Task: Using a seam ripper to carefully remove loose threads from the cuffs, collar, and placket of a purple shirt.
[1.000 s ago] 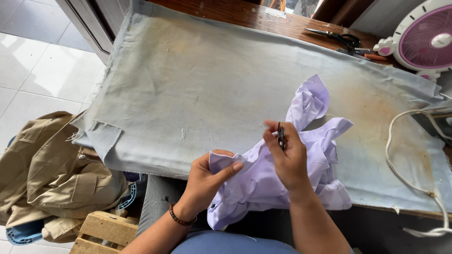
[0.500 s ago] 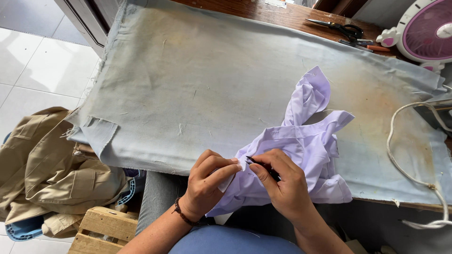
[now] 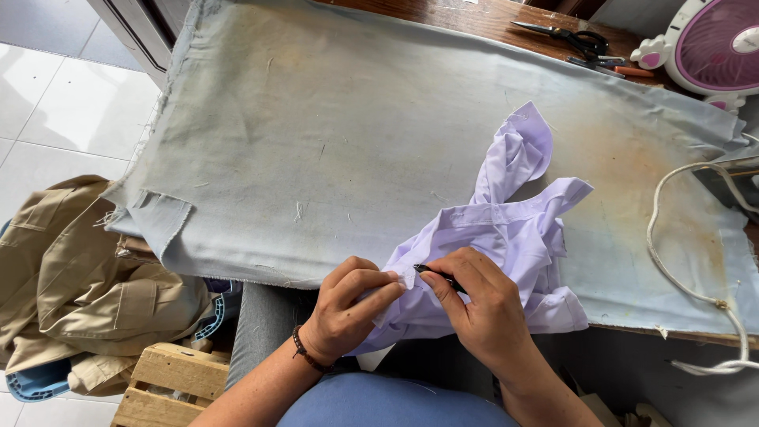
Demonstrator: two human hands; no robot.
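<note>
Fingers of the right hand (image 3: 486, 304) are closed in a pinch on a small dark tool (image 3: 436, 274), thumb and forefinger on its shaft. Its exact kind cannot be told; only the slim black end shows, the rest is hidden under the hand. The tip points left, toward the left hand (image 3: 348, 308), and the tool's long axis runs roughly left to right, slightly raised at the tip end.

Left-hand fingers are likewise closed, pinching a small fold of the lilac garment (image 3: 514, 237) just beside the tool tip. The pinched edge and the tip are touching or very nearly so; which, cannot be told. Both hands sit at the near edge of the board, close together, the right nearer the tool, the left nearer the pinched cloth.

From the fingers the garment spreads away and to the right, one crumpled part rising toward the far side. It lies on a grey cover cloth (image 3: 332, 142), stained toward the right end.

Further out: scissors (image 3: 565, 35) at the far edge, a pink fan (image 3: 711, 47) at the far right corner, a white cord (image 3: 672, 269) looping down the right side. Khaki clothing (image 3: 71, 277) is heaped at lower left, beside a wooden crate (image 3: 170, 379).
</note>
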